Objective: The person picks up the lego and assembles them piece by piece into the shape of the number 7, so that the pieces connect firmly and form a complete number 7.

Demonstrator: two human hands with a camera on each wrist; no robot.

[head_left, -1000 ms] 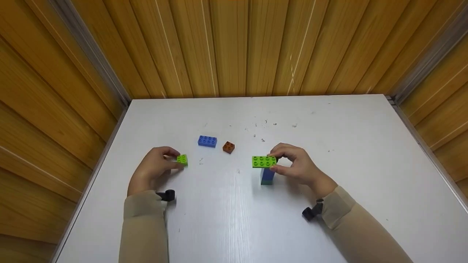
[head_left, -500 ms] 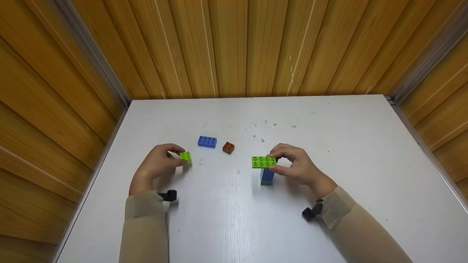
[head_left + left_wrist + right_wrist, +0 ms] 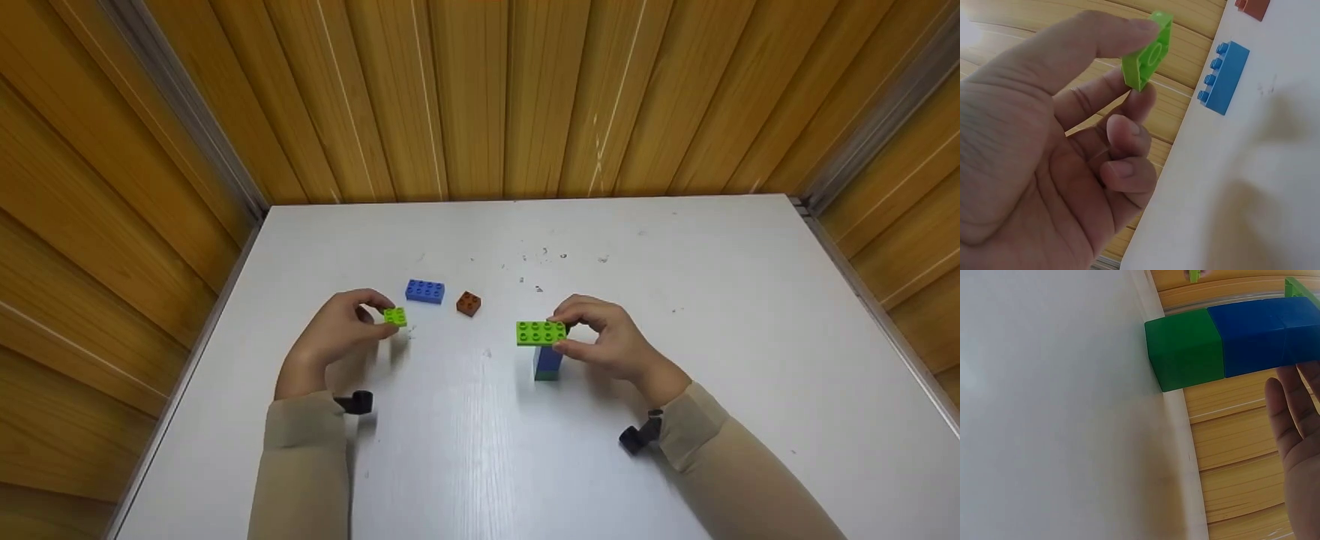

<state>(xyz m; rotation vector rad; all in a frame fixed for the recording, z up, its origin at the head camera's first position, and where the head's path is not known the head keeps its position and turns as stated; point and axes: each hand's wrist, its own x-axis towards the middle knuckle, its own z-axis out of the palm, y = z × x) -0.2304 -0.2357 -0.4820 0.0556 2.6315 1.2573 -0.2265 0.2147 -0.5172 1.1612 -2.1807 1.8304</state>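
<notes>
Lime brick (image 3: pixel 395 318) pinched, left hand (image 3: pixel 336 330); one tower (image 3: pixel 548 358) gripped, right hand (image 3: pixel 616 341); two loose bricks (image 3: pixel 425 292)

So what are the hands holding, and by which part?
Left hand: small green brick, by its sides. Right hand: long green brick, by its right end.

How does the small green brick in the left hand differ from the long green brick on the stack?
The small green brick has four studs, the long green brick eight. The small green brick is held in the air by the left hand; the long green brick tops the stack. Both are light green, studs up.
</notes>
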